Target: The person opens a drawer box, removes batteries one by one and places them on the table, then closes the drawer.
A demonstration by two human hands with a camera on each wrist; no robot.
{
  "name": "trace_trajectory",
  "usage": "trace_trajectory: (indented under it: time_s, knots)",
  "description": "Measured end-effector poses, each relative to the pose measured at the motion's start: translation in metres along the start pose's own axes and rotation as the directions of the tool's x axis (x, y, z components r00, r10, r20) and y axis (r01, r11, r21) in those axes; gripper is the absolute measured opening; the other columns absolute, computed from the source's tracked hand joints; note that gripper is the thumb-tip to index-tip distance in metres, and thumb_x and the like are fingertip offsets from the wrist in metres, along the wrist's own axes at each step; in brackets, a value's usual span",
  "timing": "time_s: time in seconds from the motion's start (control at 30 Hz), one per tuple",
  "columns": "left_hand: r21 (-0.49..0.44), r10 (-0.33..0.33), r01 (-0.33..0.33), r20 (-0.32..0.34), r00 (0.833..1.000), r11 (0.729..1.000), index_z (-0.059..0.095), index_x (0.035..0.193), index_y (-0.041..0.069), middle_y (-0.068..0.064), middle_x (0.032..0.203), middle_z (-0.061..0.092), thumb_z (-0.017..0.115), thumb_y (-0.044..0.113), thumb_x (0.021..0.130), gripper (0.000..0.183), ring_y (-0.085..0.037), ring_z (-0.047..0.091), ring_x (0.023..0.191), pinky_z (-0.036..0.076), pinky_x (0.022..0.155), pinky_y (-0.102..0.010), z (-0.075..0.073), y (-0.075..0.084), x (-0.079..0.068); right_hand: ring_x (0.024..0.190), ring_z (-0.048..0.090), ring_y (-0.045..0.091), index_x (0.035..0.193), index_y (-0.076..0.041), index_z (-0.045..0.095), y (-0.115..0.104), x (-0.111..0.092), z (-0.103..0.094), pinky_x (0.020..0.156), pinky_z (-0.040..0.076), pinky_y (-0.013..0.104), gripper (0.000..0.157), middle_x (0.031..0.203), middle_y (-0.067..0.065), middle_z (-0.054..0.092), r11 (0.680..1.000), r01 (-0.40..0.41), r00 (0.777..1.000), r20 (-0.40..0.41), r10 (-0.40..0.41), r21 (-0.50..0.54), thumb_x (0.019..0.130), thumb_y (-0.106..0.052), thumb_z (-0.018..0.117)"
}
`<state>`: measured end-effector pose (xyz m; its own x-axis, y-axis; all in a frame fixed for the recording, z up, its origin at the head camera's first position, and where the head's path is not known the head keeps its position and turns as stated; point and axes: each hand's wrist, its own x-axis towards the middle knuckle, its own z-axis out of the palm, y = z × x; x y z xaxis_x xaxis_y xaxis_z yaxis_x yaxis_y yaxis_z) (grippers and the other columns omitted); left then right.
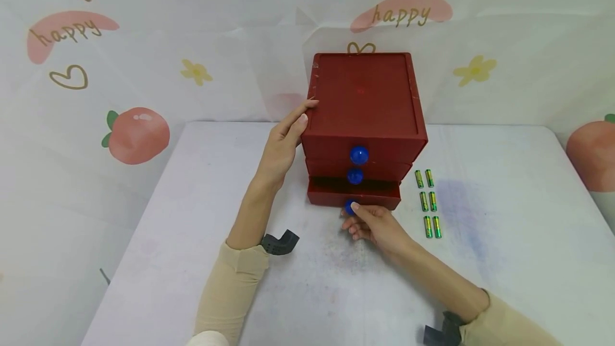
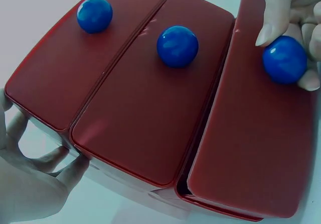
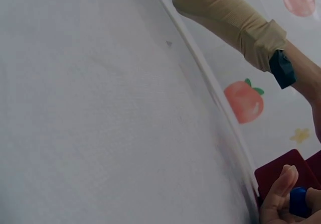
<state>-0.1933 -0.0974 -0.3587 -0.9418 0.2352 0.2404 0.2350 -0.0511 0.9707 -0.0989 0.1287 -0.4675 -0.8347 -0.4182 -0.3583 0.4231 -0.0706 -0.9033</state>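
A dark red drawer cabinet (image 1: 362,97) with three drawers stands at the back of the table. Its bottom drawer (image 1: 331,198) is pulled partway out; the part of its inside that shows looks dark and bare. My right hand (image 1: 381,228) pinches the round blue knob (image 2: 285,60) of that drawer between thumb and fingers. Against the cabinet's left side rests my left hand (image 1: 281,148), thumb and forefinger near the top edge. Blue knobs also sit on the top drawer (image 2: 55,71) and the middle drawer (image 2: 138,103), both pushed in.
To the right of the cabinet, several green and yellow batteries (image 1: 428,202) lie in two columns on the white table (image 1: 192,228). A white printed cloth (image 1: 240,31) hangs directly behind the table. Each wrist carries a dark camera mount (image 1: 281,243).
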Motion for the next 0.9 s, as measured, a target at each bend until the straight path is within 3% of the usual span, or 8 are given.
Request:
trace_trajectory:
  time_s: [0.5,0.9]
  knots:
    - [-0.013,0.003,-0.003,-0.006,1.000,1.000,0.054,0.144,0.020,0.006,0.149,0.047,0.045,0.029,0.107,0.040,-0.012,0.043,0.136,0.036,0.112,-0.039,0.000,0.001,0.000,0.075,0.061,0.013,0.127,0.012,0.058,-0.005,0.014,-0.003,0.071,0.056,0.021,0.052,0.087,0.005,0.070,1.000,0.003,0.998,-0.056,-0.003,0.000,0.105,-0.034,0.049]
    - [-0.020,0.015,-0.015,-0.007,1.000,1.000,0.056,0.143,0.021,0.006,0.147,0.049,0.047,0.031,0.106,0.039,-0.013,0.046,0.134,0.037,0.111,-0.038,0.001,0.000,0.001,0.078,0.061,0.010,0.130,0.018,0.051,-0.006,0.021,-0.010,0.073,0.055,0.019,0.055,0.089,0.005,0.069,0.999,0.020,0.999,-0.047,-0.018,0.045,0.106,-0.032,0.047]
